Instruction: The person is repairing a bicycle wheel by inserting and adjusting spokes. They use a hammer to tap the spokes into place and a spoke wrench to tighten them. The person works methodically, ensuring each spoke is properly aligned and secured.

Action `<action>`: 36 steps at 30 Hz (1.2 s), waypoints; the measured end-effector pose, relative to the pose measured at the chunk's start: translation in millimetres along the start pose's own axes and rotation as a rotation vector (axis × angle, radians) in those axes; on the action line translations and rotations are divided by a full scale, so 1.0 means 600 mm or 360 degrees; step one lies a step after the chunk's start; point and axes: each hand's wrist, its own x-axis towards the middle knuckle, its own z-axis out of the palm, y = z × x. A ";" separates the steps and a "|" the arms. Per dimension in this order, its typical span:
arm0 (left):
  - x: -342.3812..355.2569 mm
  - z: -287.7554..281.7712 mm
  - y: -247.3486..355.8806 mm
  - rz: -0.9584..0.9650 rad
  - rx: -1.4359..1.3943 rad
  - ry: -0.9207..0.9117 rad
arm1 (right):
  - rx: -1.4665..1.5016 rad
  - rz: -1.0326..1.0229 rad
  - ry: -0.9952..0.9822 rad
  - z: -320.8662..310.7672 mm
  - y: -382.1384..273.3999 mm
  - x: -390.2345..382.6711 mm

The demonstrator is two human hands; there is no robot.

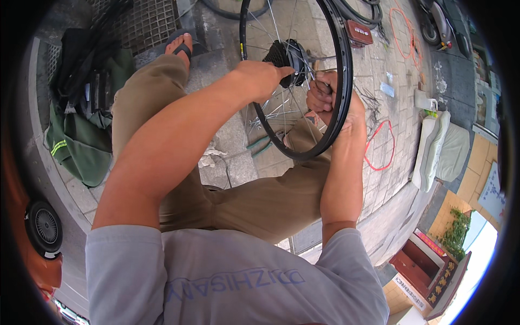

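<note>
A bicycle wheel [343,97] with a black rim stands tilted between my knees. At its centre is a thick black hub [295,59], with a toothed cassette [276,56] on its left side. My left hand [260,78] is beside the hub, its fingers curled and one digit reaching onto the hub's edge; what it pinches, if anything, is hidden. My right hand [324,92] is closed among the spokes inside the rim, partly covered by the rim. Something small and dark shows at its fingers, too little to name. Thin metal spokes run from hub to rim.
Loose spokes [276,111] and teal-handled pliers [261,143] lie below the wheel. Right of it are a red box [359,33], a red cord loop [382,146] and an orange cord [403,32]. Cushions [433,149] stand farther right. A green jacket [81,149] lies left.
</note>
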 end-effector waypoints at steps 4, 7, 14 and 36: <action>0.008 0.003 -0.001 0.0033 0.0006 0.0028 | 0.0094 0.0008 0.0063 -0.005 -0.001 0.001; 0.000 -0.003 0.008 0.0092 0.0004 0.0168 | 0.0161 0.0027 0.0012 -0.014 0.000 0.000; -0.004 -0.026 0.036 0.0081 -0.0212 0.0586 | -0.0016 0.0028 0.0032 -0.013 -0.001 0.004; 0.025 -0.016 0.010 0.0590 0.0065 0.1076 | -0.0054 -0.0032 0.0034 -0.004 0.012 0.008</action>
